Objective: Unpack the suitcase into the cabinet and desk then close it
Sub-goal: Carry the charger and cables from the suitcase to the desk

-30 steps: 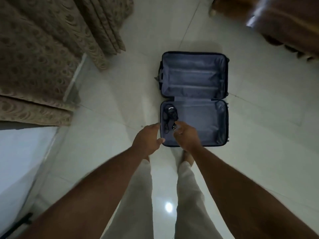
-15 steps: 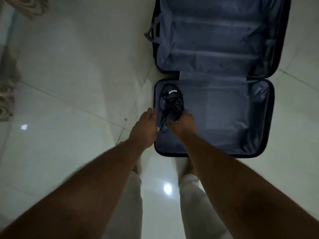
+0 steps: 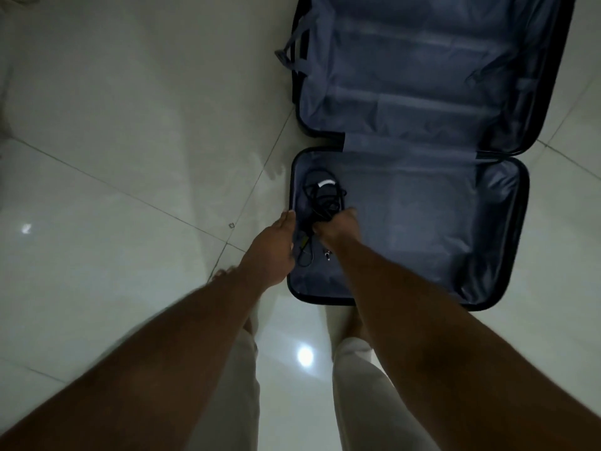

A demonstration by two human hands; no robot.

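Note:
A dark suitcase (image 3: 507, 288) lies wide open on the tiled floor, both halves lined in grey-blue fabric. A tangle of black cables (image 3: 322, 198) with a white band lies in the near half's left corner. My right hand (image 3: 335, 227) reaches into that corner and its fingers curl round the lower part of the cable bundle. My left hand (image 3: 273, 245) is at the suitcase's left rim, beside the cables, fingers extended toward them. A small metal plug end (image 3: 327, 255) lies loose between my two wrists. The far half (image 3: 422, 76) holds nothing visible.
Glossy pale floor tiles (image 3: 130, 157) surround the suitcase, with lamp reflections on them. My legs in light trousers (image 3: 357, 385) stand just in front of the suitcase's near edge. A strap handle (image 3: 292, 43) sticks out at the far half's left side.
I have bent down closer, so the suitcase fills more of the view. My right hand has closed on the cable bundle and my left hand has come up to the rim beside it.

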